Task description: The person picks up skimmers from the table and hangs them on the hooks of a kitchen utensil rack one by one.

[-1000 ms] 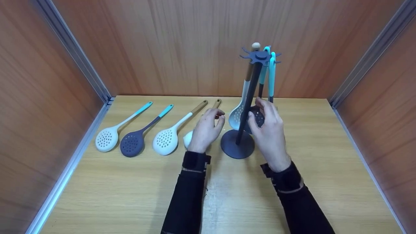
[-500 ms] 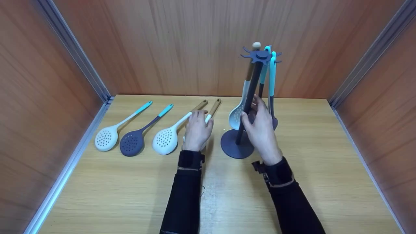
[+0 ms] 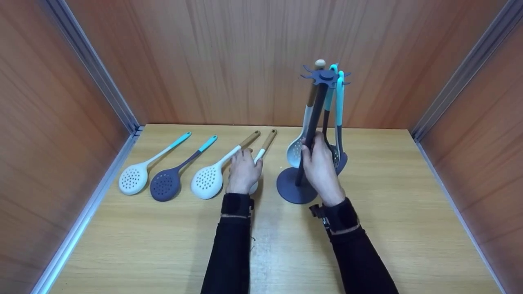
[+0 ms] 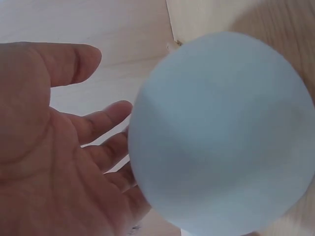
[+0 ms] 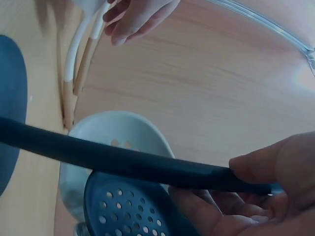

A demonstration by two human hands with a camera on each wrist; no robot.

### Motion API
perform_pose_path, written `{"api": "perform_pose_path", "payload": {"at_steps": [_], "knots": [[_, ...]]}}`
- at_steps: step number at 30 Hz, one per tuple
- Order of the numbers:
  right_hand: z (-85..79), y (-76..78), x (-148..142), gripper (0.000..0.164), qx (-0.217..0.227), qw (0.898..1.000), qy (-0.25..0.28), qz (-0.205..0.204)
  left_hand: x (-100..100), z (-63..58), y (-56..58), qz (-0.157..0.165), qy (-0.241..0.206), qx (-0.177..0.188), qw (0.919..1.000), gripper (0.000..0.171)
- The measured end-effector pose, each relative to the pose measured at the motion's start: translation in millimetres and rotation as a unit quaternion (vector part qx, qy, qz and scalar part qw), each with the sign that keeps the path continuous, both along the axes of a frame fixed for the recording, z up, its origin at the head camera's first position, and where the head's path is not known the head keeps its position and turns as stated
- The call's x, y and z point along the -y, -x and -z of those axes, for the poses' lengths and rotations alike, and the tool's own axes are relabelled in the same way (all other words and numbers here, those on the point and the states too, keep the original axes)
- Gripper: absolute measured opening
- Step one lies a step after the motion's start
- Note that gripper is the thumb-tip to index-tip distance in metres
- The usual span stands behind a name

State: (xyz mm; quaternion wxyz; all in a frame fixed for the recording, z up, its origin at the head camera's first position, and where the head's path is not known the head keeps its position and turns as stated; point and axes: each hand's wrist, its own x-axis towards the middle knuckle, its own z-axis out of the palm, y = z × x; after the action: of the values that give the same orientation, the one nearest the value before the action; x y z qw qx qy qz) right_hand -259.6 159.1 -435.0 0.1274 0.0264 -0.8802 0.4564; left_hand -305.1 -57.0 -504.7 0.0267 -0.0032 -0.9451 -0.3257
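My right hand (image 3: 322, 169) grips the pole of a dark utensil stand (image 3: 314, 118), thumb on one side and fingers round the other. From its hooks hang a white slotted spoon (image 3: 295, 153) with a brown handle and dark utensils with turquoise handles (image 3: 340, 98). In the right wrist view, a dark perforated head (image 5: 128, 206) sits just behind the pole. My left hand (image 3: 244, 171) hovers over a white ladle with a brown handle (image 3: 268, 140), partly covering it. The left wrist view shows that hand with loose fingers beside the ladle's rounded bowl (image 4: 221, 132).
Left of the ladle lie a white skimmer (image 3: 207, 181) with a brown handle, a dark skimmer (image 3: 165, 184) and another white skimmer (image 3: 134, 179), both turquoise-handled. Wooden panels (image 3: 245, 61) enclose the table (image 3: 163, 245) at the back and sides.
My right hand has shifted left from beside the hanging dark utensils and now holds the pole. My left hand has moved left and slightly nearer, over the ladle.
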Motion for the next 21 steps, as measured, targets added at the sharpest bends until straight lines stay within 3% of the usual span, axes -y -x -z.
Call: {"api": "perform_pose_path", "payload": {"at_steps": [14, 21], "knots": [[17.6, 6.8, -1.0, 0.033, -0.009, 0.995, -0.097, 0.003, 7.7, 6.1, 1.0, 0.002, 0.007, 0.028, 0.9996, 0.058], [20.4, 3.5, -1.1, 0.038, -0.003, 0.995, -0.099, 0.001, 8.1, 11.1, 0.2, -0.001, 0.030, 0.037, 0.9989, 0.050]]}}
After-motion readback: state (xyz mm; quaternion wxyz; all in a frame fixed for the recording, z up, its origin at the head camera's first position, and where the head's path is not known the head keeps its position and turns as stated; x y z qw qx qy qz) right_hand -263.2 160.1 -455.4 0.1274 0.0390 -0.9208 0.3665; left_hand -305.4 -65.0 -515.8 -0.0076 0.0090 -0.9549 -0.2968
